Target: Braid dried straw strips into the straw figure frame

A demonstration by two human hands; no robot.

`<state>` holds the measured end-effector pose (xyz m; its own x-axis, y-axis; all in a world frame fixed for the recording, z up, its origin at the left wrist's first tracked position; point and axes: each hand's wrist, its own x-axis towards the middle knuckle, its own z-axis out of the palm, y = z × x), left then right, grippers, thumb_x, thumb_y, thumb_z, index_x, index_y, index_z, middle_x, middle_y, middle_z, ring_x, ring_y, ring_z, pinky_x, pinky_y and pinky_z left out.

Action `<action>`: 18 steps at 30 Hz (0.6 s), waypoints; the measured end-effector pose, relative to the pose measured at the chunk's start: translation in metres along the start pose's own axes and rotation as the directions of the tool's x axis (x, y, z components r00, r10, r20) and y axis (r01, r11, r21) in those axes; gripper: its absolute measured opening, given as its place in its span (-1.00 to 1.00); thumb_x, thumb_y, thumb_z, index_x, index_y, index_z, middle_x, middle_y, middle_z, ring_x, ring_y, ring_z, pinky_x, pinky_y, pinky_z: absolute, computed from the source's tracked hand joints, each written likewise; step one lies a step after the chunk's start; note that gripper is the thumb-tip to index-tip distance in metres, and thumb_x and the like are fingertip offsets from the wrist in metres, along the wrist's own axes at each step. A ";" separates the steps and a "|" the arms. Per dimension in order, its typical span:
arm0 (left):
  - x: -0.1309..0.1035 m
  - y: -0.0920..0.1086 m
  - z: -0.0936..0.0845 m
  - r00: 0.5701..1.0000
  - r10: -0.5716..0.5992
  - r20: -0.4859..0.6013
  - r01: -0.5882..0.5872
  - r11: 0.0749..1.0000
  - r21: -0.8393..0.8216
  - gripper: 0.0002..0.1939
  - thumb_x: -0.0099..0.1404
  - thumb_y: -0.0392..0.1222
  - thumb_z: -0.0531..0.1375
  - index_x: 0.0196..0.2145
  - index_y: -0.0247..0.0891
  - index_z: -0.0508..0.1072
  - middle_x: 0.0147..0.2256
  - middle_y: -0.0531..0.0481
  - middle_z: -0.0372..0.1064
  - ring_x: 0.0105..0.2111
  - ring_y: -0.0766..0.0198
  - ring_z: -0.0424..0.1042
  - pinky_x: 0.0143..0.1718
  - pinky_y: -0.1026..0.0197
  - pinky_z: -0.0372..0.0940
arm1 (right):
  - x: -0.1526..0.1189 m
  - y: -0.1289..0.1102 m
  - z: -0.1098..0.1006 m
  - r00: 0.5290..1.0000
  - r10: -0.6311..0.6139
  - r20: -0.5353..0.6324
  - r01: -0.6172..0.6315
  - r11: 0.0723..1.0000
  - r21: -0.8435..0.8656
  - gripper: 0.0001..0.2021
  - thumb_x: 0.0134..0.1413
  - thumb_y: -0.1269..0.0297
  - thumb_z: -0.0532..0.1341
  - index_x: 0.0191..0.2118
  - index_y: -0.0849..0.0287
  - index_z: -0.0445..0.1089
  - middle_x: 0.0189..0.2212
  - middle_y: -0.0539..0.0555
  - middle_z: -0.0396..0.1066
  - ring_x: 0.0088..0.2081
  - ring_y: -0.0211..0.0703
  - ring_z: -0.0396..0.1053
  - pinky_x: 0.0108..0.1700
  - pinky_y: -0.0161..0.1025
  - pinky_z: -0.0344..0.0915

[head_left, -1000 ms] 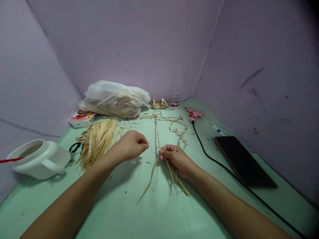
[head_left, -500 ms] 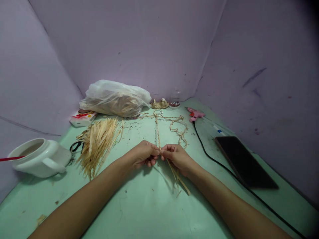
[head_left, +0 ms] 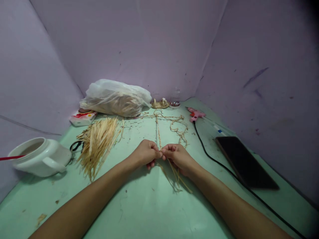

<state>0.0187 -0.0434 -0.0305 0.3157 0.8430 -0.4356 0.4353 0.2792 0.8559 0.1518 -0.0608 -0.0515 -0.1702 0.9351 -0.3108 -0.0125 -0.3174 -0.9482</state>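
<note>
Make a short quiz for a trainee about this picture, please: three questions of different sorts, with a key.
1. True or false: the left hand and the right hand both pinch the thin braided straw cord.
2. Which thing lies nearest the pile of pale loose straw strips? A. black flat phone B. black-handled scissors C. pink glue gun
3. Fill in: the clear plastic bag of straw lies against the ___ wall.

Key: 1 true; 2 B; 3 back.
</note>
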 end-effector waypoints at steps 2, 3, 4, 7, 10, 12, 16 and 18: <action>0.000 0.000 0.001 1.000 -0.010 0.010 0.010 0.999 -0.045 -0.95 -0.08 -0.31 0.09 -0.62 -0.32 0.24 -0.79 0.15 0.08 -0.81 0.42 0.13 -0.81 0.39 -0.01 | 0.000 -0.001 0.000 1.000 -0.014 0.005 0.014 1.000 -0.002 -0.85 -0.18 0.32 0.16 -0.62 0.24 0.23 -0.77 -0.11 0.18 -0.76 -0.48 -0.07 -0.65 -0.39 -0.16; -0.001 0.001 0.001 1.000 -0.007 0.018 0.008 0.998 -0.062 -0.96 -0.08 -0.31 0.08 -0.63 -0.32 0.25 -0.79 0.16 0.05 -0.82 0.43 0.11 -0.82 0.39 -0.05 | 0.000 -0.001 0.001 1.000 -0.019 0.003 0.019 1.000 -0.005 -0.85 -0.17 0.31 0.16 -0.62 0.23 0.23 -0.78 -0.12 0.18 -0.75 -0.48 -0.07 -0.64 -0.39 -0.16; -0.001 0.001 0.002 1.000 0.003 0.024 -0.001 0.997 -0.075 -0.96 -0.08 -0.31 0.07 -0.63 -0.33 0.27 -0.80 0.17 0.03 -0.83 0.44 0.08 -0.83 0.39 -0.08 | 0.000 0.000 0.001 1.000 -0.025 -0.003 0.025 1.000 -0.011 -0.85 -0.17 0.31 0.15 -0.62 0.23 0.23 -0.77 -0.11 0.19 -0.75 -0.48 -0.07 -0.64 -0.39 -0.15; -0.003 0.003 0.003 0.999 0.042 0.015 -0.040 0.995 -0.092 -0.93 -0.08 -0.31 0.06 -0.64 -0.34 0.30 -0.81 0.19 -0.04 -0.84 0.49 -0.02 -0.83 0.38 -0.17 | 0.001 0.001 0.000 0.998 -0.063 -0.017 0.062 0.997 -0.036 -0.86 -0.17 0.31 0.15 -0.61 0.24 0.24 -0.74 -0.08 0.24 -0.72 -0.45 -0.01 -0.61 -0.39 -0.09; -0.003 0.001 0.003 0.998 0.068 -0.003 -0.068 0.995 -0.075 -0.90 -0.06 -0.30 0.06 -0.64 -0.35 0.32 -0.81 0.20 -0.07 -0.84 0.51 -0.08 -0.81 0.37 -0.19 | 0.002 0.003 -0.001 0.993 -0.122 -0.002 0.121 0.990 -0.075 -0.86 -0.17 0.32 0.15 -0.61 0.24 0.25 -0.70 -0.04 0.28 -0.66 -0.41 0.08 -0.56 -0.40 -0.03; -0.002 -0.001 0.003 0.994 0.105 -0.004 -0.105 0.993 -0.052 -0.87 -0.04 -0.27 0.05 -0.63 -0.35 0.33 -0.82 0.20 -0.10 -0.83 0.51 -0.11 -0.79 0.36 -0.20 | 0.003 0.003 -0.002 0.988 -0.153 0.000 0.152 0.981 -0.119 -0.87 -0.16 0.33 0.14 -0.61 0.25 0.25 -0.69 -0.03 0.29 -0.65 -0.41 0.08 -0.56 -0.40 -0.03; 0.000 -0.004 0.002 0.990 0.142 -0.023 -0.141 0.990 0.024 -0.84 -0.02 -0.22 0.05 -0.65 -0.33 0.31 -0.82 0.19 -0.10 -0.80 0.50 -0.09 -0.75 0.34 -0.23 | 0.004 0.002 -0.003 0.982 -0.186 -0.008 0.181 0.962 -0.203 -0.88 -0.16 0.36 0.12 -0.61 0.24 0.26 -0.70 -0.04 0.27 -0.66 -0.41 0.07 -0.56 -0.40 -0.02; 0.000 -0.005 0.002 0.992 0.123 -0.036 -0.122 0.992 0.031 -0.85 -0.03 -0.22 0.05 -0.66 -0.32 0.28 -0.81 0.18 -0.09 -0.80 0.49 -0.09 -0.74 0.34 -0.22 | 0.005 0.003 -0.004 0.980 -0.201 0.003 0.197 0.955 -0.221 -0.89 -0.17 0.38 0.12 -0.60 0.24 0.26 -0.70 -0.05 0.26 -0.65 -0.41 0.07 -0.56 -0.40 -0.01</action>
<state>0.0183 -0.0458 -0.0351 0.3361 0.8871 -0.3164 0.4196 0.1597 0.8935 0.1550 -0.0563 -0.0557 -0.1674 0.9793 -0.1135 0.1720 -0.0843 -0.9815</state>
